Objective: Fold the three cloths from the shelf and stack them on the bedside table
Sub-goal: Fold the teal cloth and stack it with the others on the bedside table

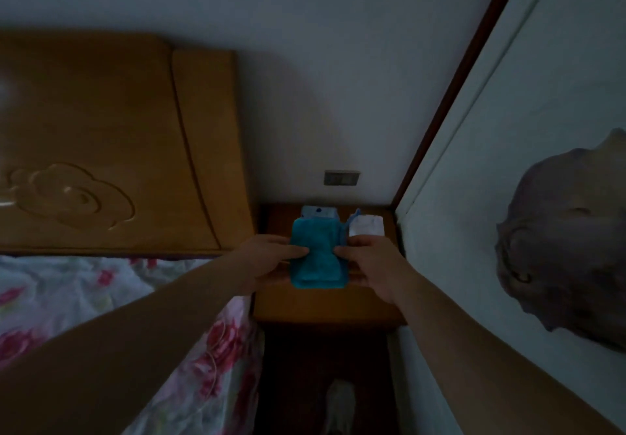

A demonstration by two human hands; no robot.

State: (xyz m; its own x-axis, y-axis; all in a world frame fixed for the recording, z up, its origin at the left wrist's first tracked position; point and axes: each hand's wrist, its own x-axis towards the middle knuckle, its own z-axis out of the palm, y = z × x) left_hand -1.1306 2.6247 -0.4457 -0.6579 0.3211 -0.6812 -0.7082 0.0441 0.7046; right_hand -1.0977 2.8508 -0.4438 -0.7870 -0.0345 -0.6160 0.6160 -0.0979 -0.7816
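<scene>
Hands frame a folded teal cloth [316, 255] from both sides: the left hand [269, 258] grips its left edge with the thumb on top, and the right hand [367, 260] grips the right edge the same way, fingers tucked beneath. Held like this, level and pinched at 2 opposite edges, the folds likely stay shut while the bundle is carried or lowered. The cloth sits low over the worktop [325, 306], near its middle; whether it already rests on the wood or hangs just above it cannot be told in this dim light.

Behind the teal cloth a pale blue patterned item [316, 212] shows at the back, partly hidden. To its right lies a white folded cloth [367, 224], just beside the right hand. If those are the other 2 cloths, they lie side by side, not yet stacked.

Further out, the bed [101, 299] with flowered cover lies to the left, below a carved headboard [101, 146], and a wall switch [341, 177] sits above the worktop.
</scene>
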